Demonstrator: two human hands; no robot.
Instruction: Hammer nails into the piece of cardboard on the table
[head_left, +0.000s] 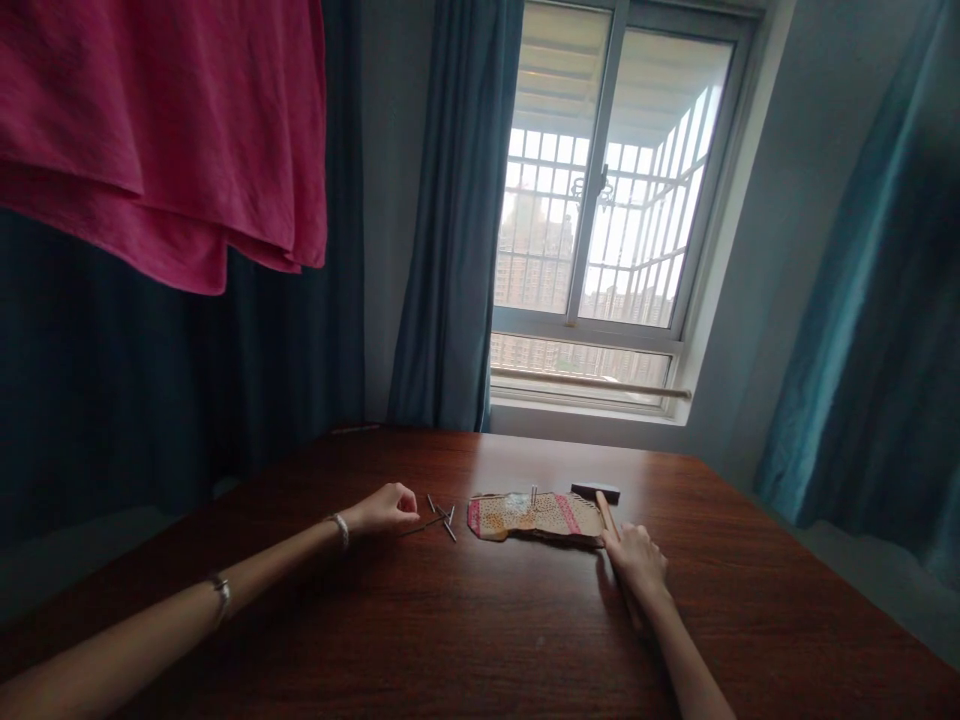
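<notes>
My right hand is wrapped round the wooden handle of a hammer. Its dark head lies at the far right corner of a piece of patterned cardboard. Thin nails stand upright near the middle of that cardboard. Left of it, several loose long nails lie crossed on the table. My left hand is just beside them, fingers curled closed, wearing bracelets at the wrist and forearm. Whether a nail is between those fingertips is hidden.
The brown wooden table reaches back to the wall below a barred window. Blue curtains hang on both sides. A pink cloth hangs at the upper left, above the table's height.
</notes>
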